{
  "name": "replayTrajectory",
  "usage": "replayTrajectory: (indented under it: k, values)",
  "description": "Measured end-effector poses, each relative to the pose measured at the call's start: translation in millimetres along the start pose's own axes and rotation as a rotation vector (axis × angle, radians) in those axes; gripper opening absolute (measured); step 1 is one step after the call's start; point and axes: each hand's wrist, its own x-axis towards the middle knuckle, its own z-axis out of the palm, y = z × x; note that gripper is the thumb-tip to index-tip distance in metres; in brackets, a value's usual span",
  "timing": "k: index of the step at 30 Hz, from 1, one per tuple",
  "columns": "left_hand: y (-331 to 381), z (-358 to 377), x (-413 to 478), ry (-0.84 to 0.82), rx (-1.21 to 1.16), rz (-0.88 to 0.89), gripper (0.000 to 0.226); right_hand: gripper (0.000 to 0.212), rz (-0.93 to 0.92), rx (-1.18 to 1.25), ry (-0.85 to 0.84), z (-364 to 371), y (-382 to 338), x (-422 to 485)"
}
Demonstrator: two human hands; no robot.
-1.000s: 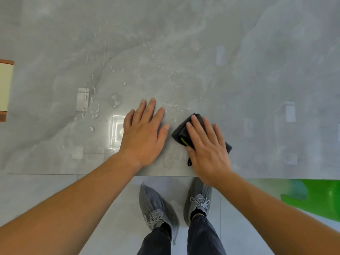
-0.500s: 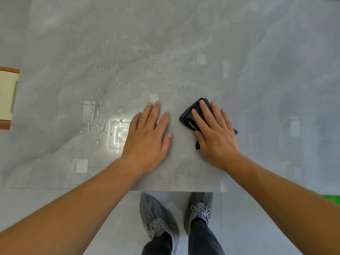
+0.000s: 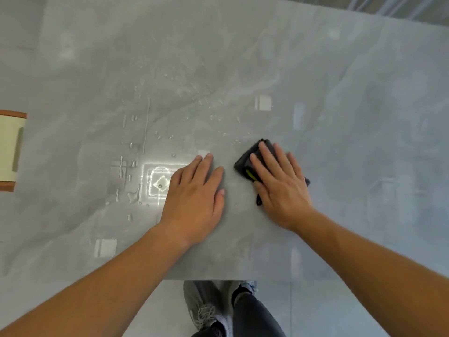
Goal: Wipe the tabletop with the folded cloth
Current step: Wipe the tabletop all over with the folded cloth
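The fingers (image 3: 266, 164) of the right hand (image 3: 279, 188) lie flat and spread, pressing down on the dark folded cloth with a yellow stripe (image 3: 245, 164); they do not curl around it. The cloth lies on the glossy grey marble-patterned surface (image 3: 340, 117), its far corner and left edge showing beyond the fingers. Just left of the cloth, apart from it, the left hand (image 3: 196, 190) rests palm down, fingers extended and holding nothing.

Left of the cloth and beyond it, scattered water droplets and streaks (image 3: 136, 152) sit on the surface, thickest around a bright ceiling-light reflection (image 3: 158, 182) left of the left hand. Right of the cloth the surface looks dry. By my reading the wiping is barely begun: the wet patch is untouched, and the cloth must sweep leftward and away across it.
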Motion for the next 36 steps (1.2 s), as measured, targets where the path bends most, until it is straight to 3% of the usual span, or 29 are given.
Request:
replayTrajectory:
  k: [6,8,12,14,19,20,22,25,27,29,33,34,36]
  values:
    - [-2,-9,16,0.069,-0.052,0.002,0.043,0.058,0.457,0.112,0.121,-30,33,114]
    - [-3,-15,29,0.094,-0.077,-0.004,0.044,0.059,0.4,0.106,0.128,-28,23,115]
    - [-3,-33,71,0.077,-0.067,-0.026,0.052,0.058,-0.03,-0.009,0.01,-25,34,76]
    - [-4,-44,99,0.085,-0.039,-0.031,0.055,0.057,-0.116,-0.011,-0.016,-33,62,92]
    - [-6,-64,169,0.089,0.062,-0.035,0.061,0.058,0.396,0.145,0.088,-60,87,191]
    - [-7,-67,181,0.079,0.078,-0.041,0.062,0.059,0.421,0.138,0.1,-60,81,199]
    - [-8,-71,197,0.044,0.105,-0.052,0.063,0.06,0.263,0.09,0.108,-55,69,192]
    - [-9,-72,204,0.005,0.125,-0.055,0.061,0.057,-0.157,-0.008,0.021,-48,79,160]
    - [-11,-72,203,0.009,0.132,-0.046,0.06,0.056,-0.284,-0.02,-0.005,-54,105,173]
    - [-12,-70,202,0.017,0.125,-0.044,0.06,0.056,-0.193,-0.002,0.029,-65,121,208]
    - [-9,-66,203,0.047,0.104,-0.053,0.061,0.057,0.307,0.132,0.124,-84,111,292]
    - [-9,-65,204,0.061,0.1,-0.054,0.061,0.058,0.305,0.107,0.134,-83,99,301]
    - [-8,-64,204,0.076,0.088,-0.057,0.06,0.059,0.104,0.034,0.103,-77,79,297]
